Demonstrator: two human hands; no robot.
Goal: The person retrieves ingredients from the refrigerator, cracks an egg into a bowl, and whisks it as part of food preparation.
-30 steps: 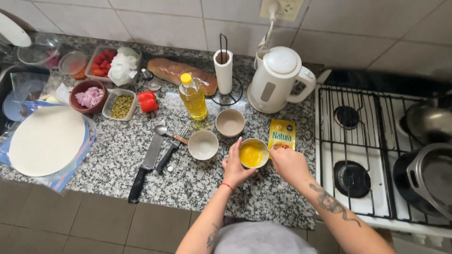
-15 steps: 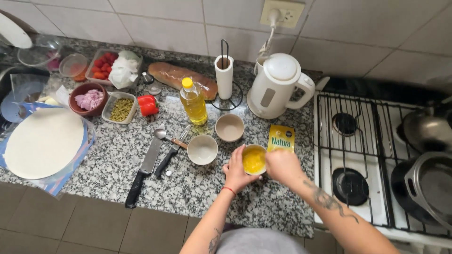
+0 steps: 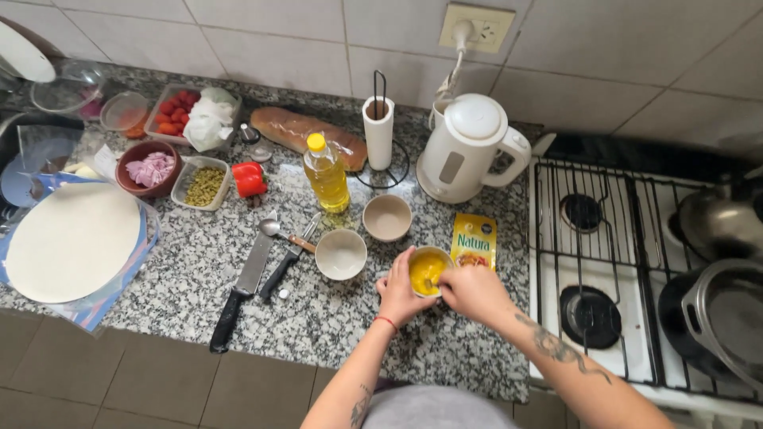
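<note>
L hand (image 3: 400,294) cups the small bowl of yellow liquid (image 3: 427,271), fingers curled on its left wall. R hand (image 3: 474,291) is closed narrow over the bowl's rim; held utensil too hidden to ID. Bowl sits on granite counter (image 3: 318,318) between empty white bowl (image 3: 341,254) and yellow sachet (image 3: 474,241), near front edge; open counter lies front-left.

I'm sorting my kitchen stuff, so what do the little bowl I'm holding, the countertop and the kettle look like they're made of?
The small bowl, held by the left hand with the right hand at its rim, looks like glazed ceramic: smooth, pale, thick-rimmed. The countertop looks like polished speckled granite. The kettle looks like glossy cream plastic.
</note>
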